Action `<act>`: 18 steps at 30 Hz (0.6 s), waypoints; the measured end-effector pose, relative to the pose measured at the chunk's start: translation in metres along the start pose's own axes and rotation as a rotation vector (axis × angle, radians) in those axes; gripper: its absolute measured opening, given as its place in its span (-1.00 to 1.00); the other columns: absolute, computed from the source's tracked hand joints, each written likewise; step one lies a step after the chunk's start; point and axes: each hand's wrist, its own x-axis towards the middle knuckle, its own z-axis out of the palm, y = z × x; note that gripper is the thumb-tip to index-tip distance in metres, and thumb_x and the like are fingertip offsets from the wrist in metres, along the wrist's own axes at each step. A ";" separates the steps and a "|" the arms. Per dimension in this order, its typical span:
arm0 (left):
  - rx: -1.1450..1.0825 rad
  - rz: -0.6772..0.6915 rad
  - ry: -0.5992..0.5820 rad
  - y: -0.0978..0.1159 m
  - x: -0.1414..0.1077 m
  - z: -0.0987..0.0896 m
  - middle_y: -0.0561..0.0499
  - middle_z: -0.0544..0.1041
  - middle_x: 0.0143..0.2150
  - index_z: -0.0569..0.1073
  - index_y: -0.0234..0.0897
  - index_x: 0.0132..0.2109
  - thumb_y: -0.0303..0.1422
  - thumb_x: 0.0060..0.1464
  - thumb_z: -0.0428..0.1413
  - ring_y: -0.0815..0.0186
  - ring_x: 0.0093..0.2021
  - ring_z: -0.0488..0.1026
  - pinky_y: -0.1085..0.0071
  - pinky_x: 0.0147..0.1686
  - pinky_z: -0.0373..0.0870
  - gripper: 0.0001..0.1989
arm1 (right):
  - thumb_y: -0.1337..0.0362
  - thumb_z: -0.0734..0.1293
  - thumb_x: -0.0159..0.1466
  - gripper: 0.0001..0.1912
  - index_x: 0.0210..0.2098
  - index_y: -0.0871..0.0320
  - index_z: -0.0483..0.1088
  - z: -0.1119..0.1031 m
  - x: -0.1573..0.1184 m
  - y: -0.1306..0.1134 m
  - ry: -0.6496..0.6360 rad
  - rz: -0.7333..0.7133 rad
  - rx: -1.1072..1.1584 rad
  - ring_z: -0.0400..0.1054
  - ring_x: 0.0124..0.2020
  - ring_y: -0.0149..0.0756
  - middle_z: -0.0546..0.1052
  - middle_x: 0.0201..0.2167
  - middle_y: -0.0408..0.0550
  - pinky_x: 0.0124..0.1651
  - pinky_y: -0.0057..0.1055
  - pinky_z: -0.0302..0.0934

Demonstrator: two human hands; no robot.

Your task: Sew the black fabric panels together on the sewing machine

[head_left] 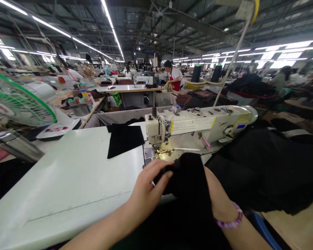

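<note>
My left hand (152,182) pinches the left edge of a piece of black fabric (190,180), just in front of the sewing machine (193,123). On the fabric's right side is my right hand (217,192), with a purple beaded bracelet (231,218) at the wrist. Its fingers are hidden behind the cloth. The needle area and presser foot (156,147) sit a little beyond the left hand, lit by a lamp. Another black fabric piece (125,139) lies flat on the white table (75,173), left of the machine head.
A large heap of black fabric (271,166) lies to the right. On the left stand a green fan (23,100), a steel flask (17,144) and a metal bowl (79,109). A co-worker (174,76) in a red apron bends over a table farther back. Thread cones (196,73) stand behind the machine.
</note>
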 end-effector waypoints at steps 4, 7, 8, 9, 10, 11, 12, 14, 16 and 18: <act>0.137 -0.057 0.115 0.001 0.006 -0.017 -0.03 0.62 -0.17 0.54 -0.18 -0.10 -0.37 0.23 0.09 0.21 -0.14 0.56 0.28 -0.10 0.54 -0.84 | 0.11 0.25 0.41 -0.60 0.08 0.25 0.42 0.003 -0.013 -0.013 0.041 -0.007 0.204 0.56 -0.19 -0.23 0.63 -0.18 0.07 -0.21 -0.37 0.49; 0.216 0.014 0.099 0.009 0.004 -0.027 -0.02 0.61 -0.14 0.50 -0.18 -0.02 -0.49 0.10 0.09 0.24 -0.16 0.55 0.31 -0.12 0.53 -0.70 | 0.04 0.36 0.32 -0.64 -0.02 0.14 0.47 -0.004 -0.019 -0.024 0.060 0.111 0.365 0.56 -0.29 -0.18 0.63 -0.25 -0.01 -0.28 -0.39 0.48; 0.254 0.028 0.112 0.011 0.004 -0.031 -0.01 0.61 -0.14 0.48 -0.19 0.01 -0.53 0.05 0.08 0.25 -0.16 0.55 0.31 -0.11 0.53 -0.64 | 0.04 0.36 0.32 -0.69 -0.10 0.13 0.50 -0.008 -0.018 -0.027 0.087 0.124 0.352 0.54 -0.36 -0.21 0.62 -0.32 -0.05 -0.34 -0.42 0.46; 0.298 0.028 0.133 0.012 0.005 -0.036 0.00 0.61 -0.14 0.48 -0.20 0.01 -0.54 0.02 0.06 0.26 -0.16 0.55 0.31 -0.10 0.53 -0.61 | 0.05 0.37 0.31 -0.73 -0.17 0.11 0.52 -0.013 -0.016 -0.031 0.120 0.103 0.323 0.51 -0.40 -0.24 0.61 -0.37 -0.08 -0.39 -0.45 0.43; 0.343 0.011 0.159 0.012 0.008 -0.042 0.01 0.62 -0.15 0.48 -0.20 -0.01 -0.54 0.00 0.05 0.26 -0.17 0.55 0.31 -0.09 0.52 -0.61 | 0.07 0.37 0.31 -0.76 -0.20 0.10 0.52 -0.018 -0.013 -0.034 0.146 0.055 0.281 0.50 -0.43 -0.26 0.60 -0.40 -0.10 -0.41 -0.46 0.41; 0.386 -0.020 0.179 0.011 0.014 -0.049 0.02 0.63 -0.17 0.51 -0.20 -0.06 -0.53 0.00 0.04 0.25 -0.18 0.55 0.31 -0.09 0.52 -0.65 | 0.10 0.38 0.30 -0.80 -0.22 0.09 0.53 -0.024 -0.007 -0.036 0.177 -0.009 0.229 0.48 -0.43 -0.28 0.59 -0.41 -0.12 -0.41 -0.47 0.39; 0.426 -0.062 0.183 0.010 0.021 -0.057 0.03 0.63 -0.19 0.53 -0.20 -0.11 -0.50 0.00 0.05 0.24 -0.19 0.56 0.30 -0.10 0.51 -0.69 | 0.13 0.39 0.30 -0.84 -0.24 0.08 0.53 -0.029 0.001 -0.038 0.214 -0.077 0.166 0.47 -0.43 -0.30 0.58 -0.40 -0.14 -0.39 -0.47 0.38; 0.469 -0.172 0.164 0.009 0.043 -0.076 0.05 0.64 -0.27 0.57 -0.21 -0.22 -0.45 -0.02 0.08 0.22 -0.23 0.56 0.30 -0.14 0.51 -0.77 | 0.20 0.41 0.28 -0.89 -0.25 0.08 0.54 -0.039 0.025 -0.040 0.290 -0.189 0.045 0.46 -0.42 -0.32 0.57 -0.42 -0.17 -0.36 -0.45 0.36; 0.425 -0.266 0.154 0.013 0.071 -0.095 0.07 0.62 -0.37 0.59 -0.25 -0.28 -0.41 -0.04 0.12 0.22 -0.29 0.56 0.29 -0.18 0.51 -0.83 | 0.24 0.41 0.26 -0.91 -0.28 0.12 0.54 -0.045 0.055 -0.040 0.347 -0.241 -0.037 0.43 -0.45 -0.35 0.52 -0.48 -0.21 -0.37 -0.45 0.34; 0.310 -0.281 0.189 0.024 0.097 -0.114 0.10 0.59 -0.41 0.59 -0.31 -0.26 -0.34 0.00 0.15 0.26 -0.34 0.55 0.27 -0.19 0.51 -0.82 | 0.27 0.40 0.26 -0.91 -0.32 0.17 0.52 -0.050 0.083 -0.044 0.384 -0.265 -0.040 0.41 -0.47 -0.37 0.49 -0.53 -0.25 -0.38 -0.45 0.32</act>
